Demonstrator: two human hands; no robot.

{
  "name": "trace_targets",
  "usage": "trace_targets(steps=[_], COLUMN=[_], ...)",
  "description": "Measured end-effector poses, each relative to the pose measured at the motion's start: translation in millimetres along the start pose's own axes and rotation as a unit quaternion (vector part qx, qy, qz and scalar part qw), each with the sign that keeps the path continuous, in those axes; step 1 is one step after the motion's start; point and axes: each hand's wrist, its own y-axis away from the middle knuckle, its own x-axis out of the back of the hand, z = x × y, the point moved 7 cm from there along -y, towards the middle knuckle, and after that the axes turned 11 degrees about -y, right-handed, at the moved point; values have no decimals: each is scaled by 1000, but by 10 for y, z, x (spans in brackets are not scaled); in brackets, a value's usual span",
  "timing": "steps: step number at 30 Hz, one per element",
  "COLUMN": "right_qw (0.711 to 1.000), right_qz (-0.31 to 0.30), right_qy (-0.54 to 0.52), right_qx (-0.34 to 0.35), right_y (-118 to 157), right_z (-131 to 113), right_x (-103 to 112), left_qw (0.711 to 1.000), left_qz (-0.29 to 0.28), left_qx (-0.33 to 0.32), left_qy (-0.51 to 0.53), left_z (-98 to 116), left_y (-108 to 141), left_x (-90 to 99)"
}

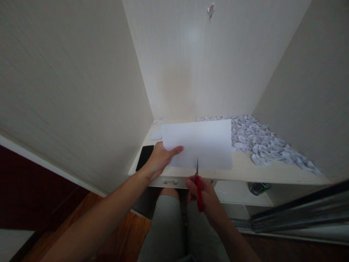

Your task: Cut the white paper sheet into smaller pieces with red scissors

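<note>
A white sheet of paper (pixel 207 140) is held up over the desk by my left hand (pixel 160 157), its thumb on the near face at the left side and its fingers behind. In my right hand (pixel 200 191) is a pair of red-handled scissors (pixel 200 193). The blades point away from me and overlap the sheet's lower edge near its middle; whether they are open or closed on the paper I cannot tell. Beyond the sheet's right edge lies a heap of cut white paper pieces (pixel 251 136).
A black flat object (pixel 144 157) lies at the desk's left front. Behind it is a small stack of white paper (pixel 156 135). Walls close in the desk (pixel 237 174) on the left, back and right. A drawer handle (pixel 170 182) and a dark can (pixel 258 188) show below.
</note>
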Motion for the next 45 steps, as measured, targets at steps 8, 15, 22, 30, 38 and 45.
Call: trace_targets(steps=[8, 15, 22, 30, 38, 45], right_qw=[1000, 1000, 1000, 999, 999, 999], right_qz=[-2, -10, 1, -1, -29, -30], right_qy=[22, 15, 0, -35, -32, -39], right_qx=[5, 2, -3, 1, -16, -23], right_y=[-13, 17, 4, -8, -26, -4], right_z=[30, 37, 32, 78, 154, 135], right_x=[28, 10, 7, -23, -70, -20], left_qw=[1000, 1000, 1000, 1000, 1000, 1000], left_qz=[-4, -11, -9, -6, -8, -12], left_qx=[-5, -1, -3, 2, 6, 1], left_qy=[-1, -1, 4, 4, 5, 4], left_z=[7, -7, -18, -8, -12, -14], left_y=[7, 14, 4, 3, 10, 10], left_x=[5, -17, -18, -15, 3, -4])
